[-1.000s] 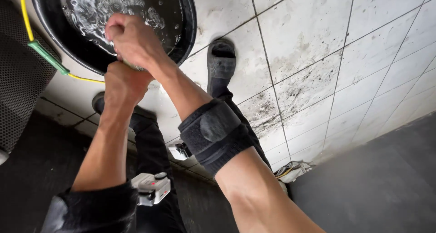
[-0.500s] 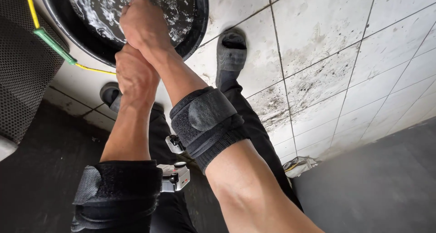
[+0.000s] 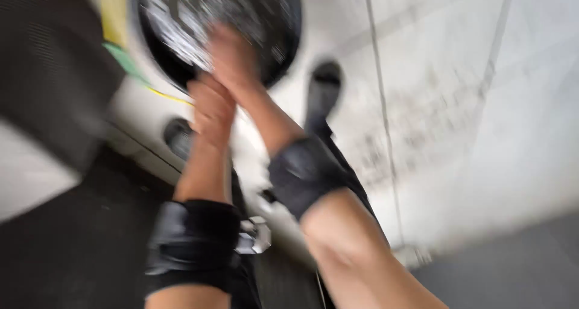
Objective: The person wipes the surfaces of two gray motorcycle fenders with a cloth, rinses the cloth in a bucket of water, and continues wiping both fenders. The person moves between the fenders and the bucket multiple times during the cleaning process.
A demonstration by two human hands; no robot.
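We've got both hands over the black basin (image 3: 283, 19), which holds foamy water. Right hand (image 3: 232, 56) sits higher, at the basin's near rim; left hand (image 3: 210, 107) is just below it, touching or nearly so. Frame's badly blurred now vs. half a sec ago, so the head is swinging; hands have slid a bit left and down in view, but they're bunched as before. Fingers look curled together on both, though w/ this blur we can't tell if they grip anything. Black wrist bands (image 3: 193, 239) on both forearms. A dark shoe (image 3: 322, 92) rests on the white tiled floor (image 3: 482, 104), just right of the basin. A yellow cord (image 3: 114, 13) runs along its left edge.
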